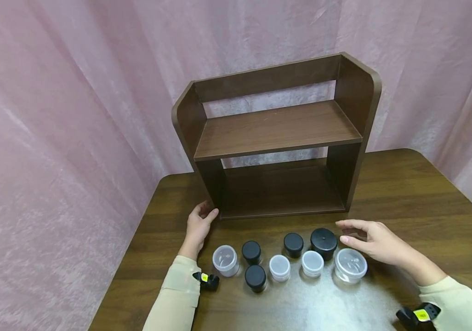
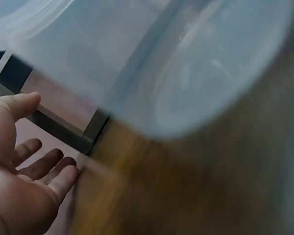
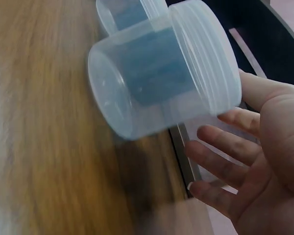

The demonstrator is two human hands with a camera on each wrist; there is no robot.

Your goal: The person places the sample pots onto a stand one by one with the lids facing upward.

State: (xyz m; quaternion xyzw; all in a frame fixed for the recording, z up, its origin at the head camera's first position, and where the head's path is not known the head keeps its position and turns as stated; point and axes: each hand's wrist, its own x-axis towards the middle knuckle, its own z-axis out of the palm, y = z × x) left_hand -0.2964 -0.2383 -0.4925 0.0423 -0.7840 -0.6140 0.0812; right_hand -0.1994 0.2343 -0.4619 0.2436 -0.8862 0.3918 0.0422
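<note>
My left hand [image 1: 199, 226] is beside the lower left corner of a brown wooden shelf [image 1: 277, 128]; whether it touches the wood I cannot tell. In the left wrist view its fingers [image 2: 63, 182] are spread, holding nothing. A large clear jar [image 1: 225, 261] stands near that wrist. My right hand [image 1: 378, 241] hovers with loosely bent fingers just right of a wide black-lidded jar [image 1: 324, 243] and behind another large clear jar [image 1: 350, 265]. In the right wrist view this clear jar [image 3: 147, 73] overlaps the thumb, but the palm is bare.
Between the large clear jars stand small black jars [image 1: 251, 252] [image 1: 255, 278] [image 1: 293, 244] and two small white-lidded jars [image 1: 279, 267] [image 1: 312, 263]. All are on the brown wooden table [image 1: 417, 202], in front of the two-tier shelf. A pink curtain [image 1: 74, 138] hangs behind.
</note>
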